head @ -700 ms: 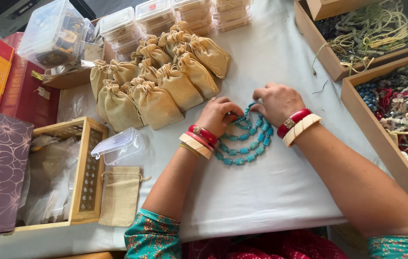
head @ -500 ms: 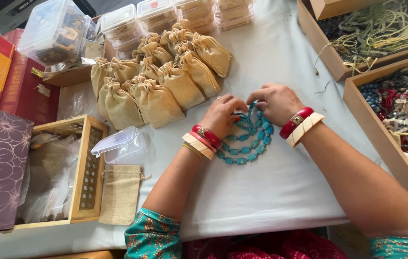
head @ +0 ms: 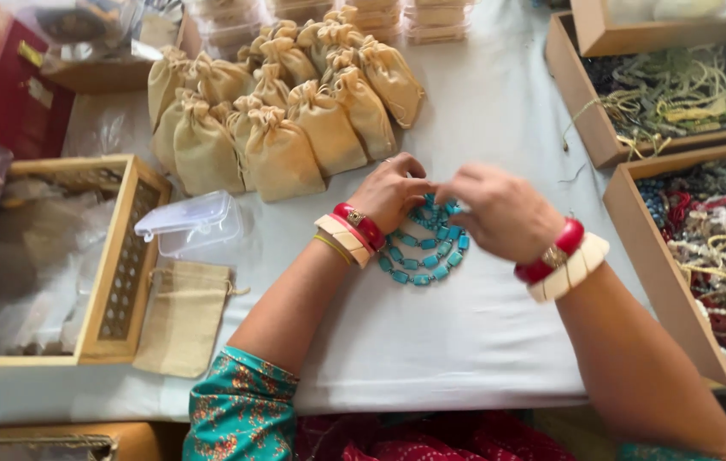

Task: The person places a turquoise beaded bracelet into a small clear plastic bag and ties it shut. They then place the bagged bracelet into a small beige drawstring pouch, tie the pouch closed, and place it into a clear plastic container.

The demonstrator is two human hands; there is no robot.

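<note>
Left hand: I see my left hand [head: 393, 189] with fingers curled, pinching the top of the turquoise bead necklace [head: 425, 249] at frame centre.
Right hand: my right hand [head: 500, 209] is bent over the same spot, fingertips meeting the left ones on the beads; grasping, not released.
Necklace: it lies on the white tablecloth [head: 465, 341] just below both hands, in about three curved rows of oblong blue-green beads.
Bangles: one red and one cream on each wrist, plus a thin yellow one on the left.
Pouches: roughly a dozen filled tan drawstring pouches [head: 282, 154] at upper centre; one flat empty pouch [head: 182, 316] at lower left.
Boxes: one clear plastic box [head: 192, 224] left of centre; two wooden trays [head: 611, 137] of cords and beads at right.
</note>
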